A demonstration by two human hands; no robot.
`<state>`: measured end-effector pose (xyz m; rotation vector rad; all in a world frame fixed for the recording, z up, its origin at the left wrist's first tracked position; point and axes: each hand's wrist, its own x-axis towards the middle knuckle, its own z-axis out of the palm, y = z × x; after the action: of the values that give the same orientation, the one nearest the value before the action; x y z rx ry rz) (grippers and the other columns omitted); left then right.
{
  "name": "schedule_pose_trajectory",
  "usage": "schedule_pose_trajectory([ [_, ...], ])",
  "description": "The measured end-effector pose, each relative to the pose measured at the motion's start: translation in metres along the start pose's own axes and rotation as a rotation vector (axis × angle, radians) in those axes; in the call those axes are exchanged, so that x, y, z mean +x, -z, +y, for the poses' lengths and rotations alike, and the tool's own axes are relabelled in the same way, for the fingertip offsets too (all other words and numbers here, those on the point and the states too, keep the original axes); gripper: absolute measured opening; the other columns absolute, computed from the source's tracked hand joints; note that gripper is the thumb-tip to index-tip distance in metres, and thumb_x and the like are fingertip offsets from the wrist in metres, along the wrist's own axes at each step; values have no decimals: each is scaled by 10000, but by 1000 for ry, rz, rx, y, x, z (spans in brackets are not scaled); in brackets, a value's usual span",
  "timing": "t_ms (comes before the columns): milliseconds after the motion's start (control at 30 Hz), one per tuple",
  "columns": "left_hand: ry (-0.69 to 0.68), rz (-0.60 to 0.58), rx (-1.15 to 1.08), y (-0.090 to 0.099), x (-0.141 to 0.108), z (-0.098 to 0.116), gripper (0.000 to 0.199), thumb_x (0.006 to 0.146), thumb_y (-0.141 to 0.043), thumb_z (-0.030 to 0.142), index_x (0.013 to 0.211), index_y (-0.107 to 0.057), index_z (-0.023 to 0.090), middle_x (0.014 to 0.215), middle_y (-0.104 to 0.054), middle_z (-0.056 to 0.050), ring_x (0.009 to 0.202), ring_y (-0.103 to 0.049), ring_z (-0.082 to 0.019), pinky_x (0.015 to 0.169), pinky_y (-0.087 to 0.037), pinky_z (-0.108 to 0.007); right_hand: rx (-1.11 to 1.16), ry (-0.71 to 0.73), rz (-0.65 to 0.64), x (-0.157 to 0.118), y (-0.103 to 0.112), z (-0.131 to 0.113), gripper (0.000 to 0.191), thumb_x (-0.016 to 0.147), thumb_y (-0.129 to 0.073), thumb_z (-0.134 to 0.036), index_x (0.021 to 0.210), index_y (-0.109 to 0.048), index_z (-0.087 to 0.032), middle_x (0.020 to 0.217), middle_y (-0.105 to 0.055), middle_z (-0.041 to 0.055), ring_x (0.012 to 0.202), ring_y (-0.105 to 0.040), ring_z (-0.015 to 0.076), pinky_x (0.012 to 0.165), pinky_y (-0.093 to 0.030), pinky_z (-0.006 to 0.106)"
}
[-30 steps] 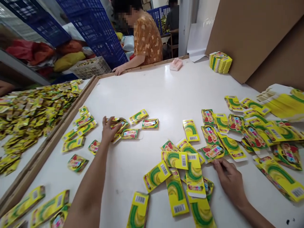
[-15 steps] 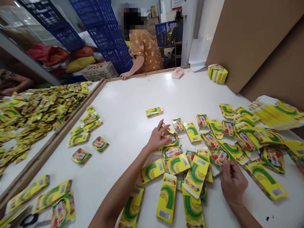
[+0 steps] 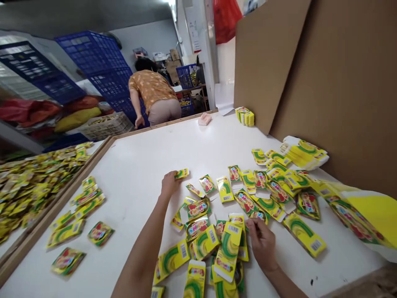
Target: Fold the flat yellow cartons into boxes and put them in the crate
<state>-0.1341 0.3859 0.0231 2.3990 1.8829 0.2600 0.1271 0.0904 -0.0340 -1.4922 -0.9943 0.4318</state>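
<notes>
My left hand [image 3: 170,184] is closed around the left end of a small yellow carton [image 3: 182,173], on the table beyond the loose pile. My right hand [image 3: 264,245] has its fingers pinched together by the lower edge of a red-and-green carton [image 3: 259,215]; what is between the fingertips is hidden. Between and around both hands lie several flat yellow cartons with green curves and barcodes, among them one on top of the pile [image 3: 228,250] and one at the right [image 3: 305,234]. Some have white flaps showing.
Cartons also lie at the left [image 3: 101,234]. A wooden strip [image 3: 107,145] borders a heap of packs [image 3: 37,178]. Stacked carton blanks [image 3: 304,153] lean near cardboard sheets [image 3: 335,91]. A pink block [image 3: 204,119] sits at the far edge; a person [image 3: 153,93] stands beyond.
My left hand has gone from the pile to the separate small carton and closed on it. My right hand stays by the pile. The view has turned right, and the person beyond has bent away.
</notes>
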Motion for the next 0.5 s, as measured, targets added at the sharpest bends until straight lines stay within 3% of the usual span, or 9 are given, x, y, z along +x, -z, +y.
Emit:
schedule_pose_trajectory([
  [167,-25,-15,4,4,-31,22,321,769,-589,288,1078,-575,206,1080,-653,-125,1058,-566,-308,861,-422,-365,69,-45,-32,-1,0,-11,298,918,-467,-421,781,-595,-189,675,-611,15,614,-552,151,576,-453,247],
  [267,59,-2,-24,23,-46,27,276,789,-564,363,1014,-579,204,880,-684,-98,883,-630,-289,745,-453,-348,116,-35,-57,-3,2,-17,304,920,-456,-421,776,-593,-190,685,-619,18,643,-564,159,597,-458,254],
  [333,141,51,-40,42,-62,33,319,843,-475,408,1067,-539,190,871,-676,-96,832,-640,-267,695,-465,-336,150,-32,-65,-4,6,-22,298,923,-450,-413,780,-589,-191,689,-617,18,638,-558,157,592,-457,254],
  [400,181,159,-184,58,-91,49,379,868,-418,420,1157,-468,180,975,-657,-103,839,-641,-237,688,-486,-326,180,-30,-70,-4,13,-27,277,925,-448,-400,805,-589,-193,706,-616,20,644,-557,155,597,-461,258],
  [500,90,218,-706,65,-162,100,485,841,-470,452,1253,-355,223,1115,-608,-96,862,-650,-206,701,-528,-326,234,-3,-93,-7,32,-35,224,922,-459,-372,892,-596,-198,816,-641,42,748,-594,172,678,-488,283],
])
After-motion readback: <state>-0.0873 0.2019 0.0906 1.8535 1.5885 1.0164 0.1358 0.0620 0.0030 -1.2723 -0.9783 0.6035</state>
